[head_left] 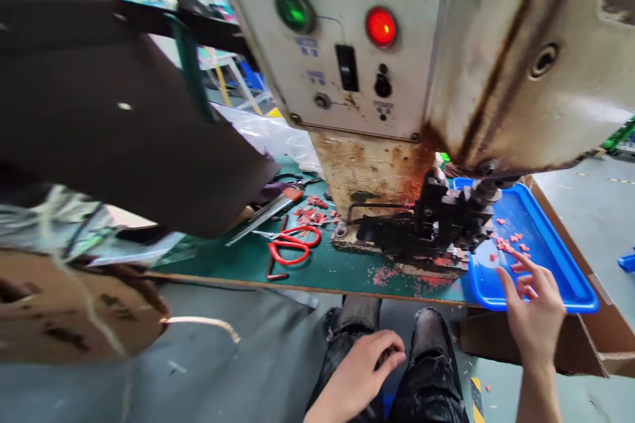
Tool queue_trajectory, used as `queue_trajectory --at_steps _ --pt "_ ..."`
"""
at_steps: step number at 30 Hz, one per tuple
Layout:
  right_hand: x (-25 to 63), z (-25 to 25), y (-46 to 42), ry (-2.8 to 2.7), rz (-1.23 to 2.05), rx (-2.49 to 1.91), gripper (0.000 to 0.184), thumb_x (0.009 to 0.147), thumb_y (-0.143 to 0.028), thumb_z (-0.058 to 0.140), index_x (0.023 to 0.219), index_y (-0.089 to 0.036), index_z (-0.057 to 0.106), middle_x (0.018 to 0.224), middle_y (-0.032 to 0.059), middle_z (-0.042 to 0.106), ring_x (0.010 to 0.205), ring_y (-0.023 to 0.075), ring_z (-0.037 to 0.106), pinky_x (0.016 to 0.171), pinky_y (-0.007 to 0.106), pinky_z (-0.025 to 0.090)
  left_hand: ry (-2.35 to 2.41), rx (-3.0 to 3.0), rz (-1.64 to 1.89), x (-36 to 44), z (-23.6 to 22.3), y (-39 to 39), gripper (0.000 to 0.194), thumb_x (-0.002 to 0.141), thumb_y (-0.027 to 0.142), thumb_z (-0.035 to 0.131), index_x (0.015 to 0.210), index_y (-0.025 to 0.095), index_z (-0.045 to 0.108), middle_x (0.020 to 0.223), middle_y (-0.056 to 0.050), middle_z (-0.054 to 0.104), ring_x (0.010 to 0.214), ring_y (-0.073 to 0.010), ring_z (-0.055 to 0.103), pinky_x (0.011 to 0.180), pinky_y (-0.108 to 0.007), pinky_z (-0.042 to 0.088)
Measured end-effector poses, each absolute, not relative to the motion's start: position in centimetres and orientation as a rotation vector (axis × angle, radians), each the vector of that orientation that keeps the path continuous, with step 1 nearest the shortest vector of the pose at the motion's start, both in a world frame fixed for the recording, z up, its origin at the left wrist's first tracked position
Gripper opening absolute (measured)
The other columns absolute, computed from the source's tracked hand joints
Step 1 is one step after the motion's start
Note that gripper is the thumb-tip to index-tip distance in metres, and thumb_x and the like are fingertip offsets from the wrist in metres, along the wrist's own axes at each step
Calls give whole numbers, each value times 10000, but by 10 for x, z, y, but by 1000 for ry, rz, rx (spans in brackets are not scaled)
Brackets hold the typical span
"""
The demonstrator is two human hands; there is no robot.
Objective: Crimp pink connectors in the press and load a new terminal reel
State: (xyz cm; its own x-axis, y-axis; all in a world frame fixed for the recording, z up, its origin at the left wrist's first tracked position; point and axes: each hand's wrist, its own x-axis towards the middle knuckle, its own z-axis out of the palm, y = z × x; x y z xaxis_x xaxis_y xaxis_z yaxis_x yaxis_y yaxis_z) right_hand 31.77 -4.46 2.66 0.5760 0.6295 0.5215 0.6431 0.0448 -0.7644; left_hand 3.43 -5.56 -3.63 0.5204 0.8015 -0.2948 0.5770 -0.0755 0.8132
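My right hand [533, 307] hovers over the near edge of a blue tray [550, 258], fingers spread and empty, fingertips close to several small red pieces [510, 244] lying in the tray. My left hand [360, 370] rests low on my lap above my dark trousers, fingers loosely curled, nothing visible in them. Between the hands stands a worn, rusty press machine [387, 79] with a black tool head [436, 225], a green lamp [295, 11] and a red lamp [381, 26] lit on its front.
Red-handled scissors [292, 248] and more red scraps [312, 211] lie on the green bench mat [307, 268] left of the machine. A dark panel [124, 119] and cardboard [64, 310] crowd the left. A cardboard box [600, 337] sits under the tray.
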Motion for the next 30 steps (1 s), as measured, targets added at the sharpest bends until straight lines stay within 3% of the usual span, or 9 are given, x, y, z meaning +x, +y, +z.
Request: queue_trajectory --at_steps 2,7,11,16,19,21,25,30 --pt "321 21 -56 -1081 110 -1616 399 874 -521 797 1103 -194 796 849 63 686 609 153 545 522 275 496 1224 1826 453 10 -12 -42 270 993 400 537 913 235 736 855 -24 763 790 -194 682 747 -247 507" --pt "299 14 -84 -1432 408 -1308 97 899 -325 786 884 -235 821 756 57 746 557 167 638 443 233 509 1698 2138 883 -49 29 36 286 1015 366 496 922 204 713 920 -73 773 834 -224 707 819 -301 549" --pt "282 12 -90 -1576 556 -1209 64 910 -257 769 894 -225 822 678 46 709 520 163 638 428 221 517 1791 2271 783 -65 42 111 259 978 244 489 950 201 742 1070 -112 763 984 -254 695 889 -333 547" --pt "277 7 -87 -1630 594 -1190 78 918 -251 758 889 -220 824 654 36 693 491 152 622 416 211 510 1753 2312 665 -60 43 152 202 860 173 582 779 207 763 886 -93 745 839 -235 690 797 -302 547" --pt "279 7 -85 -1651 582 -1194 89 927 -249 746 883 -218 817 649 28 685 490 149 620 422 208 511 1763 2296 714 -60 47 150 206 832 150 585 687 207 720 842 -90 737 841 -242 690 814 -321 548" --pt "278 11 -85 -1666 580 -1194 93 934 -242 737 882 -217 810 658 26 687 505 148 626 438 207 518 1798 2270 786 -62 53 138 198 862 171 570 726 196 712 882 -97 754 859 -247 698 836 -346 552" --pt "267 24 -81 -1680 616 -1162 103 942 -227 727 861 -217 788 662 11 678 514 134 610 456 200 506 1730 2021 1158 -54 66 80 199 942 346 605 892 196 727 952 -69 803 868 -222 739 852 -334 586" --pt "230 38 -70 -1554 715 -1103 181 969 -292 706 821 -211 771 649 7 644 563 144 593 512 230 491 1251 1432 1307 -6 71 -2 371 859 552 774 913 186 741 912 -80 831 788 -236 806 766 -335 672"
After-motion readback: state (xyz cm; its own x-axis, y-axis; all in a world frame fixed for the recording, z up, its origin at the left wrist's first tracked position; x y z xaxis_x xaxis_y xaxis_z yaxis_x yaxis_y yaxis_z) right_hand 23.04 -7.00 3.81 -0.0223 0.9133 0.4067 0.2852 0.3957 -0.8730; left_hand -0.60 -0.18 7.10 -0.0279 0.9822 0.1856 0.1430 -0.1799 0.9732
